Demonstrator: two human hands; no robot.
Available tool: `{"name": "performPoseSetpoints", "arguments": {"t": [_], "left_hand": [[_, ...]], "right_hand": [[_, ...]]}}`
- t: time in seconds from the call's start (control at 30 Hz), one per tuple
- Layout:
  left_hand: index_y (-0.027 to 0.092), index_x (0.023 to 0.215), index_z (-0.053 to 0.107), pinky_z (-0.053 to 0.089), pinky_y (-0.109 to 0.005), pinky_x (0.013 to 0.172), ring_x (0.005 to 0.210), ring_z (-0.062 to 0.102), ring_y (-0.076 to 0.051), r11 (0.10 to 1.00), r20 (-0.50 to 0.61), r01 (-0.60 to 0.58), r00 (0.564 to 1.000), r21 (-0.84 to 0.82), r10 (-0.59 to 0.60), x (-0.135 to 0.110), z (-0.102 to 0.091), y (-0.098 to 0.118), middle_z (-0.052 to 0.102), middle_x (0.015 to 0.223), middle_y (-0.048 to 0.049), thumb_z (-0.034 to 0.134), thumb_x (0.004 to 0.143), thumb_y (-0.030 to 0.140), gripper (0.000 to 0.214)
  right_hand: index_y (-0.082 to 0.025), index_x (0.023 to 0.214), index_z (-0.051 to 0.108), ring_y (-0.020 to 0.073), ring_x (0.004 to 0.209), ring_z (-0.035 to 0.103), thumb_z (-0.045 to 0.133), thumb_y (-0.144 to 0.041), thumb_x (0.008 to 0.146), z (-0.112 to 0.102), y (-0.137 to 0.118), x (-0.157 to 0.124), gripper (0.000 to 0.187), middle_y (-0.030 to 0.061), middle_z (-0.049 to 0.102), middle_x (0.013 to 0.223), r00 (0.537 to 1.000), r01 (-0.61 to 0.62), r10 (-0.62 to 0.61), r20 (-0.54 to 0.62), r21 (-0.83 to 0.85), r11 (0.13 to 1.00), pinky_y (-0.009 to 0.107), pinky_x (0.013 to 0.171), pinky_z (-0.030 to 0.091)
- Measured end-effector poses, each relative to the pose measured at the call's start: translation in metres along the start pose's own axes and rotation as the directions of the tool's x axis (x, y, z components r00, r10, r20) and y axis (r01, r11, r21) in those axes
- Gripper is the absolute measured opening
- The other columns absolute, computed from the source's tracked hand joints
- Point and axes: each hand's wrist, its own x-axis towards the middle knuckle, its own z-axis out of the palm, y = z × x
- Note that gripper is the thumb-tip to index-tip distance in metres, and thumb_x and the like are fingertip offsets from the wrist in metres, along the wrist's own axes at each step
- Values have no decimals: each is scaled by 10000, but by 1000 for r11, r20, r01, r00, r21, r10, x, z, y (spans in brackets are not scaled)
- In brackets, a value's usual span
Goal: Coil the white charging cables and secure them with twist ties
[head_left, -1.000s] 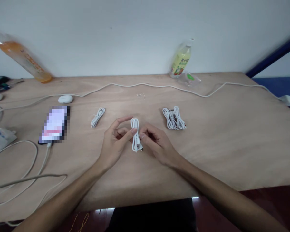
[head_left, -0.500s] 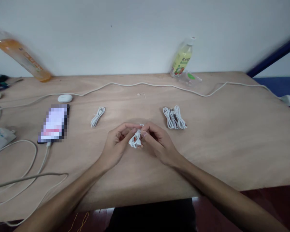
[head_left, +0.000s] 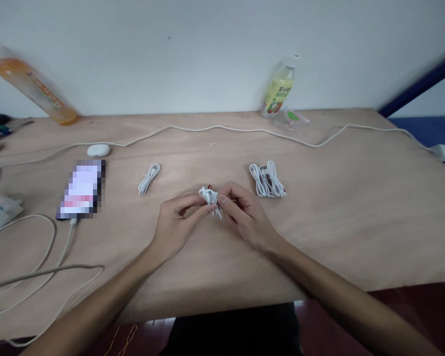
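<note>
Between my two hands, above the wooden table [head_left: 215,267], is a small coiled white cable [head_left: 208,196] with a bit of red showing at its top. My left hand [head_left: 180,217] pinches it from the left with thumb and fingers. On its other side, my right hand [head_left: 244,212] grips the coil's right edge with thumb and forefinger. The right hand's remaining fingers are curled and partly hidden. Another coiled white cable [head_left: 149,178] lies to the left. Bundled white cables [head_left: 267,179] rest together to the right.
A phone [head_left: 82,188] with a charging lead and a white earbud case [head_left: 98,150] lie at the left. An orange drink bottle [head_left: 37,91] and a yellow-green bottle [head_left: 280,89] lean on the wall. A long white cord [head_left: 215,128] crosses the table's back.
The coiled cable has been turned over in my hands: its loose ends now point down and the red part is at the top. Both hands stay close together.
</note>
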Motion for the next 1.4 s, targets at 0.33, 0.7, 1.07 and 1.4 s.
{"name": "performPoseSetpoints", "arguments": {"t": [0.33, 0.7, 1.07, 1.4], "left_hand": [[199, 1158, 668, 589, -222, 614, 574, 732, -142, 902, -12, 261, 959, -344, -283, 2, 4, 6, 800, 658, 34, 945, 832, 347, 453], [213, 1045, 655, 642, -226, 590, 544, 734, -137, 814, 73, 347, 932, -465, -356, 2, 5, 10, 798, 660, 28, 984, 799, 474, 487], [210, 1101, 731, 666, -257, 636, 572, 776, -167, 860, 81, 307, 950, -409, -301, 0, 2, 8, 823, 721, -3, 919, 890, 483, 393], [246, 1167, 812, 661, -247, 763, 872, 776, -149, 996, -70, -74, 995, -49, 71, -6, 3, 1, 780, 1085, -44, 808, 984, 235, 183]], "right_hand": [[-241, 846, 567, 129, 624, 398, 575, -263, 1073, -2, -4, 0, 228, -70, 467, 700, 994, 105, -99, 46, -161, 981, 300, 647, 355], [-239, 889, 589, 137, 673, 495, 533, -226, 1100, -3, -1, 0, 219, -38, 574, 769, 972, 233, -217, 87, -306, 923, 289, 665, 417], [-237, 921, 626, 128, 646, 526, 561, -221, 1084, -3, 1, -5, 176, -32, 659, 785, 969, 244, -242, 48, -343, 907, 282, 633, 404], [-242, 843, 601, 152, 667, 466, 592, -312, 1055, -2, 1, -3, 224, -28, 559, 738, 992, 100, -113, -55, -207, 973, 311, 642, 380]]}}
